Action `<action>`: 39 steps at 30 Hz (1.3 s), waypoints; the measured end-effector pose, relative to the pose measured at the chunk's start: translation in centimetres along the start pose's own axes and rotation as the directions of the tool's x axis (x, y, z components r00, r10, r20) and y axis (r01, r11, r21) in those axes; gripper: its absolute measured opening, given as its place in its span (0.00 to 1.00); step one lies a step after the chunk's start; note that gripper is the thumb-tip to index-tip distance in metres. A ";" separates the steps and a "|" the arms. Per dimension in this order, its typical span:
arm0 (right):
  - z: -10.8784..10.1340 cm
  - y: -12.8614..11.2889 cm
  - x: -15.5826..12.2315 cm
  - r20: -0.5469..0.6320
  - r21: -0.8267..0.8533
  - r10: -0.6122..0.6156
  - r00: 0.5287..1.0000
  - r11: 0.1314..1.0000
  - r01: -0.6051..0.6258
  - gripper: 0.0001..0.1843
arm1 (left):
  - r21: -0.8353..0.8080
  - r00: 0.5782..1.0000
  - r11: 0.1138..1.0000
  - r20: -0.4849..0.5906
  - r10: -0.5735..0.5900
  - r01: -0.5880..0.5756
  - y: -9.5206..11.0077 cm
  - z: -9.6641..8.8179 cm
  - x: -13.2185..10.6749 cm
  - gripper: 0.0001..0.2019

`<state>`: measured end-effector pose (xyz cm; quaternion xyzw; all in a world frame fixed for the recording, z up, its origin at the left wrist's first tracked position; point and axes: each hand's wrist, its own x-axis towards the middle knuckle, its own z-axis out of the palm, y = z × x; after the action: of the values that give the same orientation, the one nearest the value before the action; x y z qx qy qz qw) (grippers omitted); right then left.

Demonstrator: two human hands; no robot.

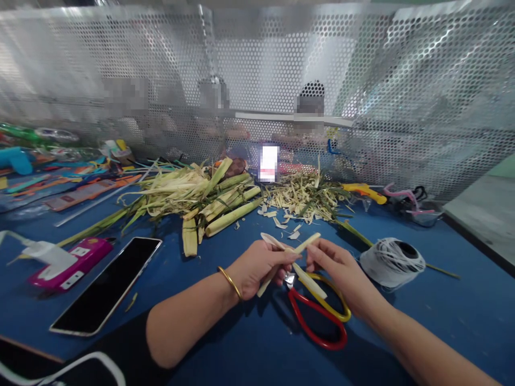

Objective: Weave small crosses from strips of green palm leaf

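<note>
Pale flat plant strips (313, 281), which look like husk or leaf, cross one another between my hands. My left hand (261, 262) is closed, pinching the strips where they cross between thumb and fingers. My right hand (332, 260) has its thumb and fingertips together at the upper right end of a strip. Beneath the hands lie scissors (296, 315) with one red and one yellow handle, blades partly hidden by my left hand. Just right of my right hand is a roll of white string (388, 268).
Plant stalks (225, 212) are heaped at centre left, beside a pile of shavings (301, 198). A phone (107, 287) and magenta power strip (90, 254) lie at left. A yellow glue gun (366, 192) sits at right. A perforated metal partition (257, 69) spans the back, with people behind it.
</note>
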<state>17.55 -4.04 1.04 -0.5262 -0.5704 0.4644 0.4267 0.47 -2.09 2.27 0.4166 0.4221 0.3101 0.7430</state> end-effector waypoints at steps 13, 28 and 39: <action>0.6 0.8 0.0 -0.167 0.054 -0.007 0.986 0.998 0.017 0.19 | 0.162 0.999 0.987 0.047 -0.011 0.004 -0.4 0.7 -0.3 0.09; 1.1 -0.5 -1.1 0.037 -0.443 -0.350 0.936 0.834 0.329 0.11 | 0.339 0.959 0.937 0.283 -0.019 -0.082 -2.0 1.1 -0.5 0.13; 0.8 -0.6 -1.1 -0.107 -0.517 -0.405 0.908 0.803 0.297 0.13 | 0.361 0.946 0.928 0.322 -0.028 -0.095 -1.4 1.1 -0.9 0.20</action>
<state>16.76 -5.17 1.46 -0.5477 -0.7080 0.1581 0.4167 1.24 -3.83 1.73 0.6016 0.3392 0.1653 0.7040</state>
